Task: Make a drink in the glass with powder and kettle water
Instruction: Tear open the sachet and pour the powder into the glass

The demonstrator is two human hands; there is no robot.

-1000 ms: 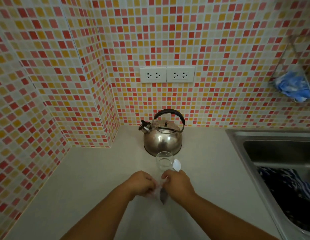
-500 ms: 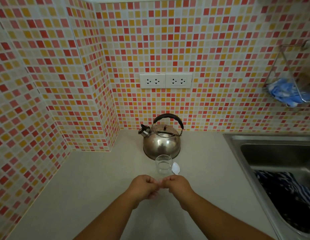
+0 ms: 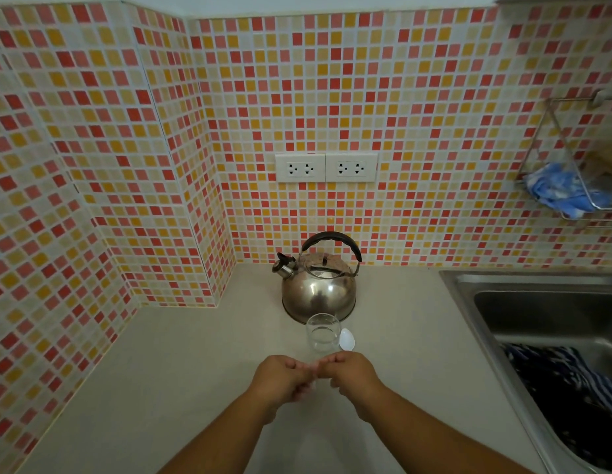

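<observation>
An empty clear glass stands on the pale counter, right in front of a steel kettle with a black handle. A white spoon bowl lies against the glass's right side. Just in front of the glass, my left hand and my right hand meet fingertip to fingertip. Both pinch a small pale powder sachet, which my fingers mostly hide.
A steel sink sits at the right with a dark striped cloth in it. A wire rack on the tiled wall holds a blue cloth. Two double sockets are above the kettle. A tiled corner juts out at the left.
My hands have drawn slightly back from the glass and closed together on the sachet, which showed more a second ago. The view has tilted upward. Kettle, glass and spoon have not moved.
</observation>
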